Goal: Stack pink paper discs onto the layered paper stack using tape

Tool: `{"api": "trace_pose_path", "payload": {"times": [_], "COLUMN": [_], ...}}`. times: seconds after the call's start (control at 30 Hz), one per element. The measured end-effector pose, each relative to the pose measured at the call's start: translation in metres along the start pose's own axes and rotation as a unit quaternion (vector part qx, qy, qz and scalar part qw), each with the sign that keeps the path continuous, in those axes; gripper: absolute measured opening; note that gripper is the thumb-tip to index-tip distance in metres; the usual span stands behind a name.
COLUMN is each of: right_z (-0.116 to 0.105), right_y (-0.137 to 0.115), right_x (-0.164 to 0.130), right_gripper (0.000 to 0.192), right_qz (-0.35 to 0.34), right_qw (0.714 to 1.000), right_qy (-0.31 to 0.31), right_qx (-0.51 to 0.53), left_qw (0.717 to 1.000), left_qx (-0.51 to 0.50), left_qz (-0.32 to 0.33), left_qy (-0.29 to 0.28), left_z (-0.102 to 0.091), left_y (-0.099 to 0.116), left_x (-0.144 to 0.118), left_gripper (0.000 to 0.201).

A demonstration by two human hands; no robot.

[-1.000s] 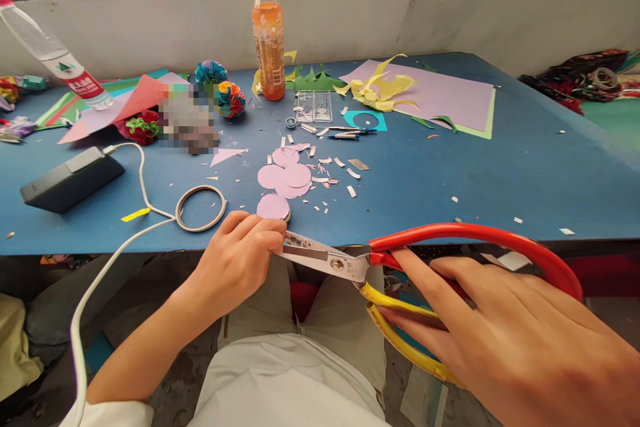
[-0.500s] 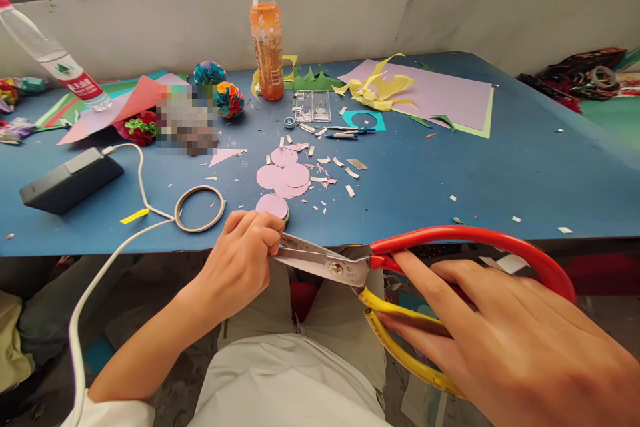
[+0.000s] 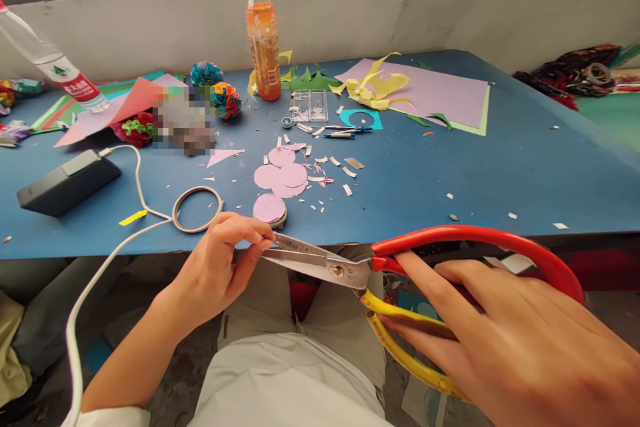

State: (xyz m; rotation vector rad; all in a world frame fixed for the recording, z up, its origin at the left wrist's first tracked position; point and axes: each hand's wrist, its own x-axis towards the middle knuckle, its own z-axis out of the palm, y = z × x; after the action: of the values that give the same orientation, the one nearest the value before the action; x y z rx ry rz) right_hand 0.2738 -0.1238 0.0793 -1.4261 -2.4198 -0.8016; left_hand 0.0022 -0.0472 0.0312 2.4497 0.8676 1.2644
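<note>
My right hand [image 3: 505, 327] is wrapped round the red and yellow handles of a large pair of scissors [image 3: 345, 270], whose blades point left and are slightly parted. At the blade tips, my left hand [image 3: 220, 260] is closed, thumb and forefinger pinched together; whatever lies between them is too small to make out. Just beyond those fingers, at the table's front edge, sits a small stack of round paper discs [image 3: 270, 209] with a lilac one on top. Further back lie several loose lilac paper circles [image 3: 290, 175], overlapping one another.
The blue table [image 3: 410, 187] is strewn with paper scraps. A roll of tape [image 3: 175, 209], a white cable and a black power bank [image 3: 70, 180] lie left. An orange drink bottle [image 3: 263, 47] stands at the back; lilac sheets [image 3: 450, 90] and yellow cut paper [image 3: 373, 90] lie right.
My left hand has drawn back a little to the left and its fingers have shifted into a pinch, showing more of the disc stack. The scissors stay almost where they were.
</note>
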Motion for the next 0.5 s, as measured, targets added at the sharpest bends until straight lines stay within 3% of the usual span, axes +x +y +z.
{"api": "trace_pose_path", "payload": {"times": [0.3,0.5], "right_z": [-0.002,-0.001], "right_y": [-0.004,0.004], "right_x": [0.0,-0.004], "right_gripper": [0.035,0.037], "right_qz": [0.009,-0.017], "right_qw": [1.0,0.997], "right_qy": [0.005,0.026], "right_qx": [0.007,0.064], "left_qw": [0.998,0.997], "left_qx": [0.049,0.047], "left_qz": [0.04,0.064], "left_qy": [0.025,-0.002], "left_z": [0.002,-0.001], "left_y": [0.003,0.006], "left_x": [-0.009,-0.011], "left_gripper": [0.04,0.029]}}
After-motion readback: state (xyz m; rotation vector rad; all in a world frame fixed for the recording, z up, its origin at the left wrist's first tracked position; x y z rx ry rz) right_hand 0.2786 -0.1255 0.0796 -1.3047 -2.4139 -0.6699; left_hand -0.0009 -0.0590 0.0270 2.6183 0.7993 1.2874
